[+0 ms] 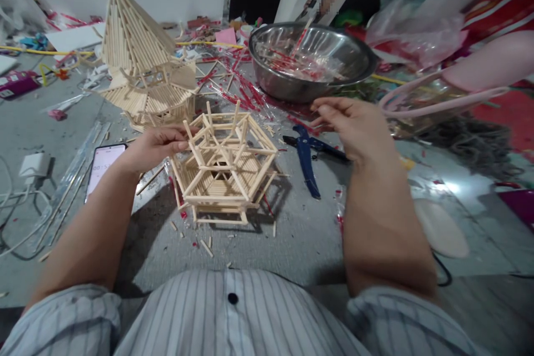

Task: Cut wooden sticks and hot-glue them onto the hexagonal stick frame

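A hexagonal frame of wooden sticks (225, 164) stands on the grey floor in front of me. My left hand (156, 144) grips its left rim, thumb and fingers closed on a stick. To the right of the frame my right hand (354, 125) hovers above the blue pliers (306, 156), with its fingers curled together in a pinch; what they hold is too small to make out. A finished stick roof model (137, 67) stands behind the frame at the left.
A steel bowl (311, 58) with red-tipped sticks sits at the back. A phone (104, 167) lies at the left beside a white charger (33, 166) and cables. A pink basket (442, 103) and plastic bags lie at the right. Stick scraps litter the floor.
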Tool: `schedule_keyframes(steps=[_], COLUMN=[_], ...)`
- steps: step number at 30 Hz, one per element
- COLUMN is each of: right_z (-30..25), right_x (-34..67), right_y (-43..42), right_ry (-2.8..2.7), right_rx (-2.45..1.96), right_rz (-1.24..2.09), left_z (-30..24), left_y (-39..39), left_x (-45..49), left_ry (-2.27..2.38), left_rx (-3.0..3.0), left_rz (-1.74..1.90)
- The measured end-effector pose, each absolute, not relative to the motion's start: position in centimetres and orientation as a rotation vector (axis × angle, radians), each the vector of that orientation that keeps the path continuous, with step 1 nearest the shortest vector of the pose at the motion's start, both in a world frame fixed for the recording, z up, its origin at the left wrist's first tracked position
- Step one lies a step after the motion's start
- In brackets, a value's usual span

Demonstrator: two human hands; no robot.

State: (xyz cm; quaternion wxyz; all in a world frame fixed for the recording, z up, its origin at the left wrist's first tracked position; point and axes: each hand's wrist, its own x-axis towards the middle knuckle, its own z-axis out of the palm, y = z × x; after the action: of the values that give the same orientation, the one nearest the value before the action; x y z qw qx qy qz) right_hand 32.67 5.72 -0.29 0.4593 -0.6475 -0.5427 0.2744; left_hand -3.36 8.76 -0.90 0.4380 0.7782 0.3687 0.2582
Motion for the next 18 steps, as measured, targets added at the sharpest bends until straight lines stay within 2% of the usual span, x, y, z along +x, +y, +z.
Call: schedule_keyframes(steps=[2,4,9,12,18], right_z=[-0.2,-0.5,-1.2,-1.3,-0.9], right_x=[32.8,32.8,31.5,30.4,29.4], right_y=[5.8,5.8,4.8,4.2,4.2], right_ry=[-1.120,-1.146,-1.724,-2.035,-2.243], right_rx=[-1.600,-1.574,-1.509,-1.415,-1.370], right_rz=[0.629,0.625,0.758,0.727,0.591], left_z=[-0.7,-0.8,-1.4,-1.9,-2.0], left_y=[8.6,8.5,8.4,8.3,8.2], left_x=[-3.0,-2.8,-2.1,-1.8,-2.1], left_ry=[0.920,0.926,0.968,0.949,0.947], left_rx=[2.001,2.052,2.042,1.984,1.904], left_rz=[0.634,0.626,0.696,0.804,0.915])
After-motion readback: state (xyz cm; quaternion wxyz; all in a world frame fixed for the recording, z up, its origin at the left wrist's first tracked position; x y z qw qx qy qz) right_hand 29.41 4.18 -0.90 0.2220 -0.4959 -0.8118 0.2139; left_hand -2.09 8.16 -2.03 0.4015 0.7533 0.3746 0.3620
